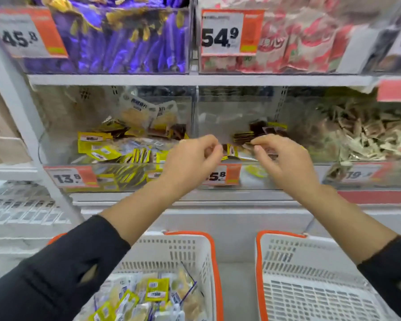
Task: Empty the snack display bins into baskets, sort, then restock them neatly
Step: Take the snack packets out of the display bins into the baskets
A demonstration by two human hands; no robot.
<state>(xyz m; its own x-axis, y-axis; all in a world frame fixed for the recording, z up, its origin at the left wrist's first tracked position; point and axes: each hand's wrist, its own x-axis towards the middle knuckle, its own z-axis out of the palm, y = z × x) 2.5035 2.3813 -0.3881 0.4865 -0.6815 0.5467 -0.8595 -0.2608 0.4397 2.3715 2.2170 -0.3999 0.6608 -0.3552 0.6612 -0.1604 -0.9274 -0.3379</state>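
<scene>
I judge the emptying is about half done: the left basket [190, 256] near me already holds mixed yellow and pale packets, the right basket [294, 269] holds nothing I can see, and the middle bin [239, 179] keeps only a few small dark and yellow packets [243, 137]. My left hand [190, 158] and right hand [280, 156] reach over its front wall with fingers curled, but blur hides whether they pinch a packet. The left bin [63, 144] is still well filled, and sorting and restocking remain.

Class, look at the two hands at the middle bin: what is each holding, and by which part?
The right hand pinches small dark-and-yellow snack packets by their near edges. The left hand is curled; whether it holds anything cannot be told.
</scene>
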